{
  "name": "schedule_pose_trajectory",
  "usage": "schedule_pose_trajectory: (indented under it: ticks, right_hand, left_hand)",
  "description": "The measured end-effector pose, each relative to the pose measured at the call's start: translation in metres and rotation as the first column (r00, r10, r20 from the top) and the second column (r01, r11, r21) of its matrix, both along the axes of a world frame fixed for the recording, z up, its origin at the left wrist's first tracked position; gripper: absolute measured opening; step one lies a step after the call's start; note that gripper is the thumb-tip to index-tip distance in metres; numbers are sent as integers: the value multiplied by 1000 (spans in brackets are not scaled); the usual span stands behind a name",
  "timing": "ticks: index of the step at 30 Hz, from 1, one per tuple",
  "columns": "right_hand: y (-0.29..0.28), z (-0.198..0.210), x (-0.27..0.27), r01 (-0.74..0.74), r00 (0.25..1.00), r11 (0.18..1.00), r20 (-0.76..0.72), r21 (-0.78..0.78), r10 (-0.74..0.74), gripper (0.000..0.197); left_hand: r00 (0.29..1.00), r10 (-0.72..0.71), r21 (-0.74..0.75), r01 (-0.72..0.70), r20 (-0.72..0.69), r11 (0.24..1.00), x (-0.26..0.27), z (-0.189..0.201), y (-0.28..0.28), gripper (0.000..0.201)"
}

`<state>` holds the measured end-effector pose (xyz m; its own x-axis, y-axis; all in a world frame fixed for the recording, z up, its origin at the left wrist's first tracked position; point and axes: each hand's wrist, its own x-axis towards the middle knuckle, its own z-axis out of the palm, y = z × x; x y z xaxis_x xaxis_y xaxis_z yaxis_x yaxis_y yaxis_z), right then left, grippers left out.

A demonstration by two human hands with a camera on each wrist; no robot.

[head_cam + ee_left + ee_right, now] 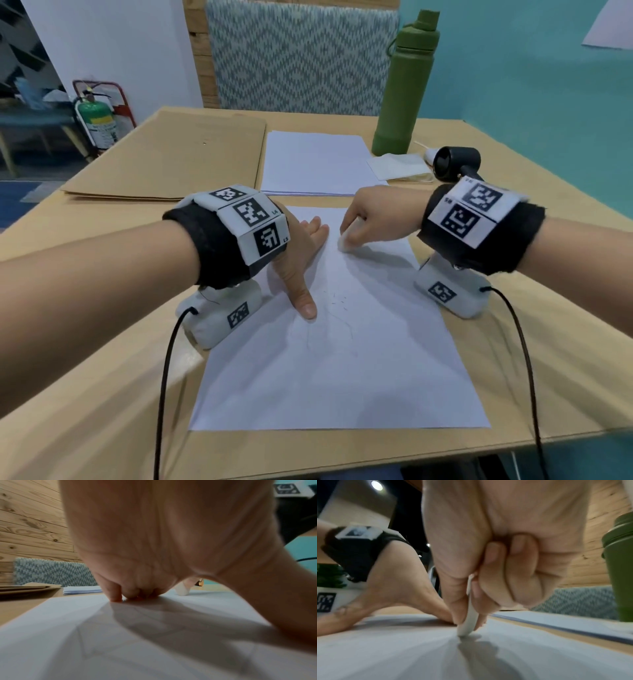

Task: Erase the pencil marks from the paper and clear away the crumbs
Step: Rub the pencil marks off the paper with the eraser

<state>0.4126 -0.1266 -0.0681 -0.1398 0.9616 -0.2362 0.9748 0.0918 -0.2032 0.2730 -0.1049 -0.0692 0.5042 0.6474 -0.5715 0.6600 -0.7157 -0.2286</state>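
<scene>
Keep left hand [301,253] spread flat on the paper [342,359], right hand [373,219] pinching the eraser [343,242] upright at the far end – rub short, light strokes – then nearer, toward faint pencil marks [337,318]

A sheet of white paper [339,359] lies on a wooden tabletop [102,394]. The left hand [298,260] presses flat on the sheet's upper left, fingers [317,231] straight and thumb spread toward faint pencil marks [329,325] and dark eraser crumbs [337,299]. The right hand [376,217] pinches a white eraser [344,241], its tip touching the paper near the far edge. Behind lie a paper stack [318,164], brown envelopes [178,154], a green bottle [406,85] and a small black fan [454,164]
</scene>
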Motion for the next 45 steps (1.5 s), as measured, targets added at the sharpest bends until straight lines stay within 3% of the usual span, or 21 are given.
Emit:
schedule_pose_trajectory:
  ticks: [2, 6, 12, 18, 24, 28, 30, 34, 36, 38, 40, 42, 45]
  right_hand:
    - [-10, 0, -6, -52, 999, 999, -8, -1, 52, 23]
    - [-26, 1, -14, -162, 987, 974, -26, -161, 160, 27]
    - [-6, 3, 2, -2, 996, 999, 90, 32, -1, 29]
    - [-29, 5, -7, -127, 991, 974, 15, -185, 132, 22]
    - [-8, 4, -3, 23, 997, 999, 68, 42, -25, 18]
    - [-27, 3, -8, -104, 993, 983, 34, -151, 111, 26]
    - [-25, 7, -5, -100, 994, 968, 10, -232, 105, 30]
    - [-1, 6, 7, 42, 999, 990, 35, -132, -38, 36]
    - [0, 5, 6, 67, 998, 996, 25, -64, -65, 26]
    - [-11, 4, 0, 9, 999, 997, 36, -72, -7, 20]
    - [-25, 3, -5, -66, 997, 978, 17, -197, 71, 24]
    - [-30, 7, -4, -61, 998, 958, -13, -280, 59, 29]
    - [-14, 9, 7, 85, 996, 987, 38, -138, -81, 22]
  left_hand:
    - [1000, 1, -6, -1, 4, 1000, 0, 0, 0, 126]
    - [1000, 16, -20, -16, -25, 1000, 1, 1, 0, 128]
    - [999, 18, -9, -18, -41, 1000, 1, 1, 0, 129]
    - [998, 17, -11, -17, -61, 1000, 3, -1, 1, 130]
    - [999, 9, 14, -8, -54, 1000, 1, 1, 0, 129]
    - [999, 22, -4, -23, -49, 1000, 1, 0, 0, 130]
    - [998, 21, -1, -21, -55, 1000, 2, 0, 1, 130]
    - [999, 4, 11, -3, -50, 1000, 2, 1, 0, 130]
    - [999, 2, 16, -1, -50, 1000, 2, 1, 0, 129]
    - [998, 6, 10, -6, -55, 1000, 2, 1, 1, 129]
    - [998, 12, -2, -12, -59, 1000, 2, 1, 1, 130]
    - [998, 9, -5, -10, -65, 1000, 2, 1, 2, 129]
    - [998, -5, 5, 6, -55, 1000, 2, 1, 1, 129]
